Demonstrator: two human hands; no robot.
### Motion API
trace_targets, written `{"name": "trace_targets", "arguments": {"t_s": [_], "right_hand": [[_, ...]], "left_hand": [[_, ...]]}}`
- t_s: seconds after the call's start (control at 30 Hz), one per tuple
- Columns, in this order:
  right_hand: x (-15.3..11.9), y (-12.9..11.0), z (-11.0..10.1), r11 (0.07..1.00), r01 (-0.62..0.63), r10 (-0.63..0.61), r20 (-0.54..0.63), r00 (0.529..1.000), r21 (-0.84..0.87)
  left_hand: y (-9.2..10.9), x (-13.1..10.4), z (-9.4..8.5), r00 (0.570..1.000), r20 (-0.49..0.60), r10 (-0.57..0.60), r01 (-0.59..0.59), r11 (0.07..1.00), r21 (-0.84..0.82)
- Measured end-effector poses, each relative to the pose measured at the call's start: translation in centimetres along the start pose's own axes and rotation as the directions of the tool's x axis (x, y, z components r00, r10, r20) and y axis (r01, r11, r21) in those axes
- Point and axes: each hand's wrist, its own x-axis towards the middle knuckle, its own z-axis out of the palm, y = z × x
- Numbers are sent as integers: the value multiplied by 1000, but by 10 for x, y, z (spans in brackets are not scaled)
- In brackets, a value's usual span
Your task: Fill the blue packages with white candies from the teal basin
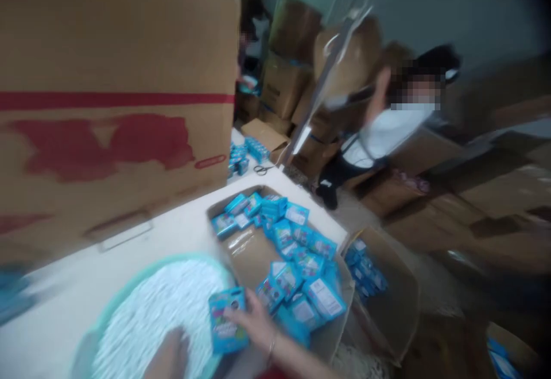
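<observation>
My right hand (258,321) grips a small blue printed box (227,324) by its right side, thumb across the front. It is held above the right rim of a round pale-green basin (109,304). Many small white pieces (155,304) fill the basin, too blurred to name. Over their near part is my left hand (172,353), smeared by motion, its fingertips not clear. Beside my right hand, a shallow cardboard tray (247,252) has several similar blue boxes (301,264) heaped mostly along its right side.
A large carton (116,80) stands on the white table (181,224) at left. Scissors (262,169) lie near more blue packs (256,149). An open carton (396,310) sits to the tray's right. A person (387,132) is beyond a slanting post (318,97), among stacked cartons (282,83).
</observation>
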Motion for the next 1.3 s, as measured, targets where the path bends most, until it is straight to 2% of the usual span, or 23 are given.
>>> {"name": "trace_targets", "arguments": {"t_s": [0.03, 0.1, 0.2, 0.3, 0.43, 0.53, 0.63, 0.73, 0.9, 1.0, 1.1, 1.2, 1.23, 1.3], "right_hand": [[-6, 1, -4, 995, 34, -33, 15, 999, -89], [-12, 3, -12, 961, 135, -139, 3, 990, -240], [-8, 14, -21, 903, 258, -260, 41, 965, -344], [-2, 25, -24, 790, 372, -344, 150, 927, -487], [5, 29, -19, 559, 542, -483, 285, 828, -627], [12, 31, -10, 434, 653, -518, 420, 745, -621], [17, 33, 1, 356, 723, -519, 519, 679, -592], [16, 33, 10, 307, 744, -518, 552, 653, -593], [14, 33, 13, 265, 751, -509, 573, 642, -605], [16, 36, 11, 263, 750, -513, 570, 641, -607], [18, 40, 8, 273, 751, -518, 566, 641, -601], [20, 41, 5, 310, 736, -513, 546, 663, -602], [19, 41, 4, 327, 728, -516, 532, 672, -602], [19, 38, 0, 362, 710, -528, 494, 690, -604]], "left_hand": [[1, -3, 6, 998, -46, -33, 30, 997, -67], [-4, -10, 15, 993, -112, -31, 6, 977, -211], [-29, -21, 12, 990, -139, 15, -65, 931, -358], [-51, -37, -13, 977, -193, 95, -168, 898, -406], [-57, -62, -64, 941, -245, 231, -308, 887, -345], [-49, -75, -98, 916, -221, 334, -383, 893, -236], [-35, -81, -121, 890, -163, 425, -441, 894, -77], [-17, -84, -139, 885, -83, 458, -448, 886, 117], [24, -96, -166, 921, 23, 389, -361, 832, 421], [47, -105, -174, 923, 45, 382, -349, 783, 515], [52, -108, -176, 908, 51, 415, -373, 749, 548], [30, -101, -169, 907, -25, 421, -350, 783, 515], [17, -95, -164, 917, -69, 392, -312, 816, 486], [-15, -77, -144, 957, -134, 258, -187, 899, 396]]}}
